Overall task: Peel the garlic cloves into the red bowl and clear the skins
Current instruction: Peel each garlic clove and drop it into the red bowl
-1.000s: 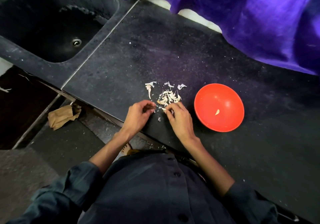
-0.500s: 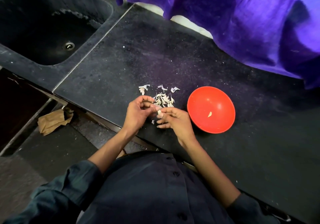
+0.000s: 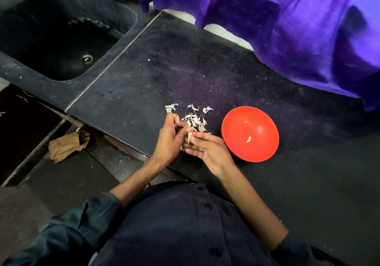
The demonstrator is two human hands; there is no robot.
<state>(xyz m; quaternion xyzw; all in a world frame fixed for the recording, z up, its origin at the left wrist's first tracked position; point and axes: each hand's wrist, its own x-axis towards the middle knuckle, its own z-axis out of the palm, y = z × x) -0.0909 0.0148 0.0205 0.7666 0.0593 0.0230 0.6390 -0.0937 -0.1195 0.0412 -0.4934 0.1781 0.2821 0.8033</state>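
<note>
Dark speckled stone tabletop [image 3: 205, 70] across the middle of the frame. Round red plastic bowl [image 3: 236, 126] right of centre, upright on the tabletop, one pale peeled garlic clove [image 3: 248, 139] lying inside near the bottom. Loose heap of pale papery garlic skins [image 3: 194, 119] just left of the bowl, apart from it, with a few stray flakes above the heap.

Left hand [image 3: 169, 140] at centre frame, just below the heap, fingers curled, thumb and fingertips pinched on the upper end of a small pale garlic clove with skin [image 3: 190, 136]. Right hand [image 3: 207, 150] immediately right of it, palm turned up, thumb and forefinger clamped on the same clove, remaining fingers loosely extended toward the left hand. Thin ring visible on one right finger. Clove held between both hands above the tabletop edge, near the bowl's left rim but clear of it. Whether skin is partly detached: cannot tell.

Dark sunken sink basin [image 3: 61, 45] with metal drain at upper left. Purple cloth [image 3: 287, 29] hanging across the upper right, lower edge draped onto the tabletop. Crumpled brown paper [image 3: 67, 146] on the floor at lower left. Dark buttoned shirt [image 3: 174, 228] with rolled sleeves filling the bottom of the frame.
</note>
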